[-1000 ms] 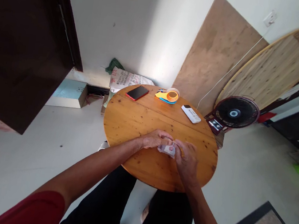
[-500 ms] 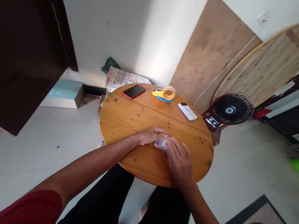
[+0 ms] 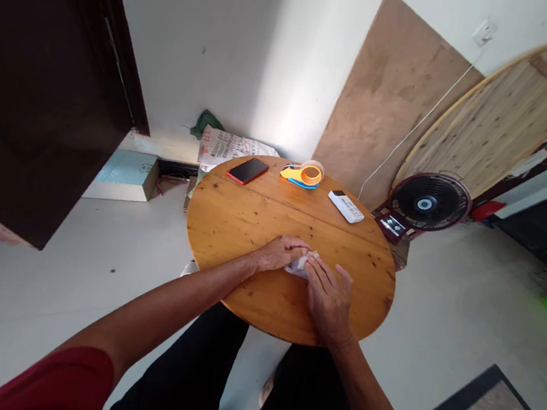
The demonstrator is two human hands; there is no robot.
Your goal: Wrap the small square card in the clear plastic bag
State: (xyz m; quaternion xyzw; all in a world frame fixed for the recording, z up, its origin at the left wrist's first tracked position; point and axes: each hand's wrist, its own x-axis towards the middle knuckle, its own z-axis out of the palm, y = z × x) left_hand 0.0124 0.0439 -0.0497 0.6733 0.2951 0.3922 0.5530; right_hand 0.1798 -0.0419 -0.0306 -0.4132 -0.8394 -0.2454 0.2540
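A small pale, crumpled packet [image 3: 298, 265] lies on the round wooden table [image 3: 230, 226] near its front edge. My left hand [image 3: 281, 252] curls over the packet's left side and pinches it. My right hand [image 3: 328, 297] lies flat on the table with fingers spread, its fingertips pressing on the packet's right side. Most of the packet is hidden between the two hands.
At the table's far side lie a red-edged phone [image 3: 248, 170], an orange and blue tape dispenser [image 3: 304, 173] and a white remote [image 3: 348, 207]. A floor fan [image 3: 429, 203] stands to the right, wooden boards lean on the wall, and a dark cabinet [image 3: 42, 80] is at left.
My right hand has flattened out from a pinch, its fingers now spread over the packet. The left hand stays on the packet. The view shifted slightly.
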